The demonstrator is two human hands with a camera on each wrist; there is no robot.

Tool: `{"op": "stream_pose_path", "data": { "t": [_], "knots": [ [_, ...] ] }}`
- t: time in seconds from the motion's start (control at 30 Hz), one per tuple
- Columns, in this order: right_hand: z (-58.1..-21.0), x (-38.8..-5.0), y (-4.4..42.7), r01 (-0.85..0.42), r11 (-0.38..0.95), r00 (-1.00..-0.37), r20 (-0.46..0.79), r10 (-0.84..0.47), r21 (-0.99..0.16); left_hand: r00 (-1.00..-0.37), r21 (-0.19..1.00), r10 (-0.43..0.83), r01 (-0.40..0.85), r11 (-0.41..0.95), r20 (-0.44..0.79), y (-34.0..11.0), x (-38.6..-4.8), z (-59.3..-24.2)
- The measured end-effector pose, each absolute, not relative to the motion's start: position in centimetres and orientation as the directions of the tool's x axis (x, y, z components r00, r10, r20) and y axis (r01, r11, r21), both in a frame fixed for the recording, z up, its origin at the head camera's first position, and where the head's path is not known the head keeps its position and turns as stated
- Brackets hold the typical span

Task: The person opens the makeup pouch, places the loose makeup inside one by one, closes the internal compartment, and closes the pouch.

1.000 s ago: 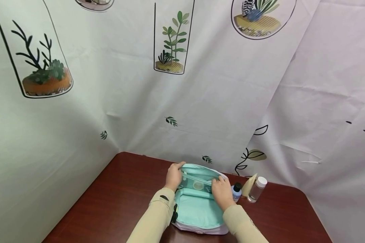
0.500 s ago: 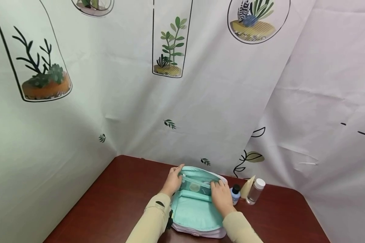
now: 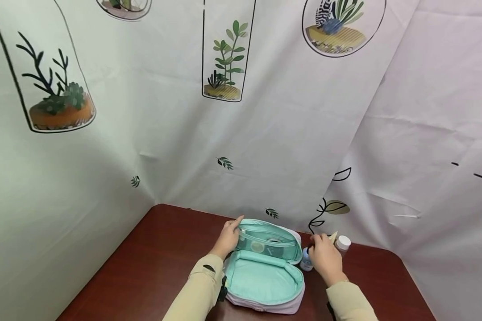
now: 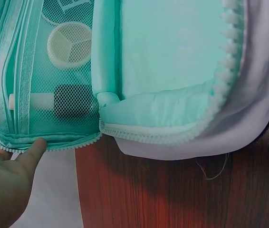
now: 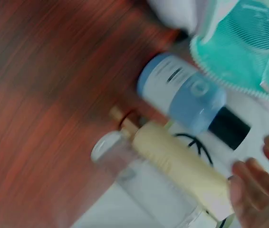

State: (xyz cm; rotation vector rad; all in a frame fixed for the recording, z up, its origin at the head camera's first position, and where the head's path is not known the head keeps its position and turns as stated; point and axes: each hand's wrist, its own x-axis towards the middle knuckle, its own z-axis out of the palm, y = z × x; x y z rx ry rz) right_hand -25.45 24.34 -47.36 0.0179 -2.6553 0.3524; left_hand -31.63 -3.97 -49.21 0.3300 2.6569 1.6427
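Note:
A mint-lined pouch (image 3: 265,278) lies unzipped on the table, its lid (image 3: 265,240) raised at the back. My left hand (image 3: 227,238) holds the lid's left edge, thumb along the zipper in the left wrist view (image 4: 11,180). Behind the lid's mesh are a round item (image 4: 69,44) and a dark-capped tube (image 4: 72,101). My right hand (image 3: 325,258) is beside a blue bottle (image 5: 184,92) with a black cap, its fingers loosely bent and holding nothing in the right wrist view (image 5: 263,185). A cream tube (image 5: 182,164) and a clear bottle (image 5: 148,190) stand close by.
The dark red table (image 3: 144,263) meets a patterned white cloth (image 3: 265,133) along its back edge. Another cloth panel (image 3: 64,187) hangs on the left. The white cap (image 3: 343,242) of the clear bottle shows behind my right hand.
My right hand has let go of the lid's right side and moved right to the bottles. The pouch's right side is now uncovered. My left hand has stayed on the lid.

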Motion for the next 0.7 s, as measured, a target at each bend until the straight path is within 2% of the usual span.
{"op": "stream_pose_path", "data": {
  "t": [0.1, 0.2, 0.43, 0.7],
  "knots": [
    [-47.5, -25.2, 25.1, -0.016, 0.969, -0.961, 0.27, 0.053, -0.245, -0.979, 0.864, 0.142, 0.194, 0.465, 0.144, -4.0, -31.6, -49.1],
    [-47.9, -25.1, 25.3, 0.001, 0.963, -0.979, 0.196, 0.056, -0.271, -0.98, 0.84, 0.084, 0.199, 0.504, 0.181, -4.0, -31.6, -48.9],
    [-48.4, -25.1, 25.1, 0.04, 0.946, -0.978, 0.183, 0.103, -0.321, -0.976, 0.834, -0.033, 0.168, 0.525, 0.217, -3.6, -31.5, -48.3],
    [-48.9, -25.2, 25.2, -0.007, 0.957, -0.974, 0.218, 0.059, -0.29, -0.957, 0.821, -0.063, 0.206, 0.532, 0.281, -3.6, -31.5, -48.3]
  ]
}}
